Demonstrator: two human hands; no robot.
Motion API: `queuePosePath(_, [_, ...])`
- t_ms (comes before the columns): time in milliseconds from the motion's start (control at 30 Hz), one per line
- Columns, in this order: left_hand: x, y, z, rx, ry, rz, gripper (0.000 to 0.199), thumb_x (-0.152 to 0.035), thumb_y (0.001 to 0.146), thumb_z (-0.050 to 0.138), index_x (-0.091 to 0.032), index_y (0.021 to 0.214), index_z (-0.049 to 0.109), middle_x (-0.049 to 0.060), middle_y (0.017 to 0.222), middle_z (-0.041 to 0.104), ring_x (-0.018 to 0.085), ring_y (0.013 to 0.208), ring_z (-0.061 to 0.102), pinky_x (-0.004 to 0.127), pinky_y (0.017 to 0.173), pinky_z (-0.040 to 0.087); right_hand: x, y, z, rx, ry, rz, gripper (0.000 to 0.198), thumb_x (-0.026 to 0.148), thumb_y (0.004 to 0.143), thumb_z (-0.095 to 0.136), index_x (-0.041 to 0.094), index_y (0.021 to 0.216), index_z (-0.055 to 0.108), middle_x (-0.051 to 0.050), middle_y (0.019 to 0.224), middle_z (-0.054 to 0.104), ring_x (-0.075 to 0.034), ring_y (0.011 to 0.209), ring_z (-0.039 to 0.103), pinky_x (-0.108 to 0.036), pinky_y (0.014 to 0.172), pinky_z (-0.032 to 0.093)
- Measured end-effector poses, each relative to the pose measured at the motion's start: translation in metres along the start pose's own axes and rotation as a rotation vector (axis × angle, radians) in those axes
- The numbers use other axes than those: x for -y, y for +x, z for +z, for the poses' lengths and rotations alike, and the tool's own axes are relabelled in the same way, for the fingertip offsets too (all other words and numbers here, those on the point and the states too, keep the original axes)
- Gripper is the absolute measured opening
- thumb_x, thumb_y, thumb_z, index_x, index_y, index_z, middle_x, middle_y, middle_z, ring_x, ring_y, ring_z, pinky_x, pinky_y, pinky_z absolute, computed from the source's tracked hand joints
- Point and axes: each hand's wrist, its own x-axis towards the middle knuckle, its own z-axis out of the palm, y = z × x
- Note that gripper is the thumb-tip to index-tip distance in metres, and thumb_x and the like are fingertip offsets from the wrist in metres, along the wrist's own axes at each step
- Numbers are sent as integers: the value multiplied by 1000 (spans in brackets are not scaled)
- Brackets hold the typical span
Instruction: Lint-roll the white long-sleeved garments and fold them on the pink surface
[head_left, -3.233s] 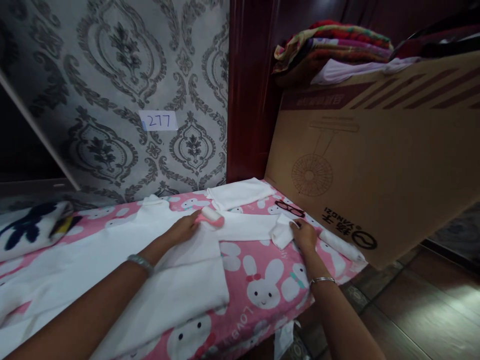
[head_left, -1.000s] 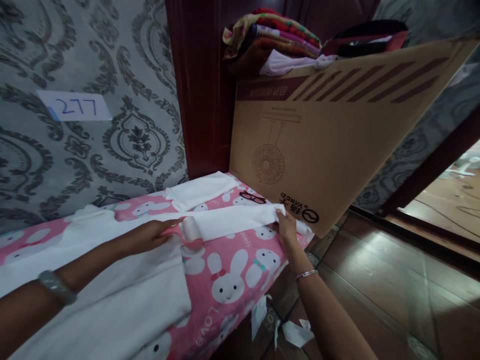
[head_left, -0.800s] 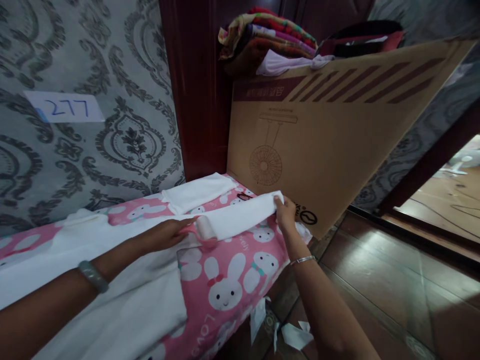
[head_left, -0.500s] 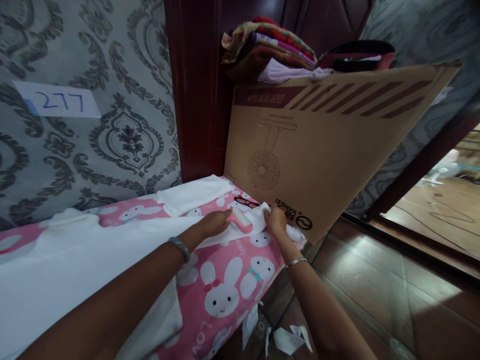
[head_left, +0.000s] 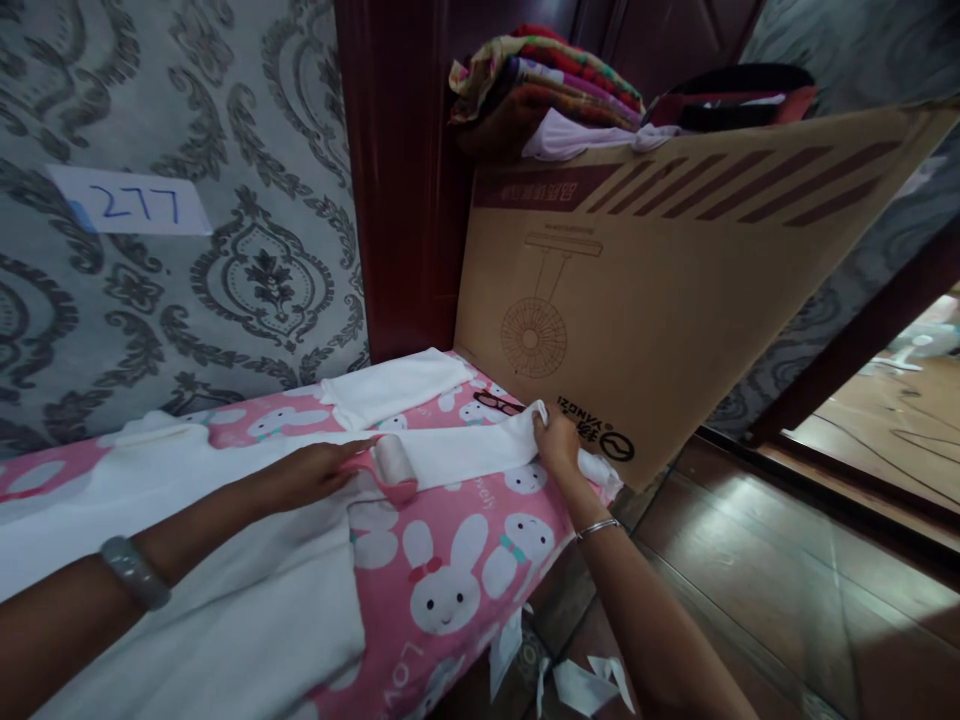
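Observation:
A white long-sleeved garment (head_left: pixel 247 570) lies spread over a pink cloth with rabbit prints (head_left: pixel 442 590). My left hand (head_left: pixel 322 474) is closed round the handle of a pink lint roller (head_left: pixel 394 465), whose pale roll rests on the garment's sleeve near its upper part. At the sleeve's far end (head_left: pixel 517 440), my right hand (head_left: pixel 556 440) pinches the cuff, and the sleeve lies stretched out between both hands. The other sleeve (head_left: pixel 397 385) lies flat nearer the wall.
Dark-framed glasses (head_left: pixel 496 403) lie beyond the sleeve. A large cardboard box (head_left: pixel 637 300) stands at the far end, with folded cloths (head_left: pixel 555 85) above it. Scraps of white paper (head_left: pixel 585 688) lie on the tiled floor (head_left: pixel 735 580). A patterned wall (head_left: pixel 172 330) borders the left side.
My left hand has drawn the lint roller left along the sleeve, from near the cuff towards the garment's body. My right hand has stayed at the cuff.

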Motion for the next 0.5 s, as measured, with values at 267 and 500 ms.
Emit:
queuePosePath(267, [-96, 87, 30, 112, 144, 10, 56, -26, 92, 46, -15, 147, 43, 15, 124, 69, 26, 112, 66, 33, 94, 48, -2, 6, -19, 31, -9, 86, 35, 29, 95, 50, 19, 124, 68, -15, 111, 73, -26, 104, 69, -29, 82, 47])
queuePosePath(500, [-153, 158, 71, 84, 109, -31, 58, -22, 93, 44, -8, 148, 38, 24, 134, 61, 32, 121, 62, 40, 96, 49, -7, 9, -22, 36, -20, 58, 37, 30, 96, 48, 22, 127, 68, -14, 115, 73, -26, 106, 68, -28, 82, 47])
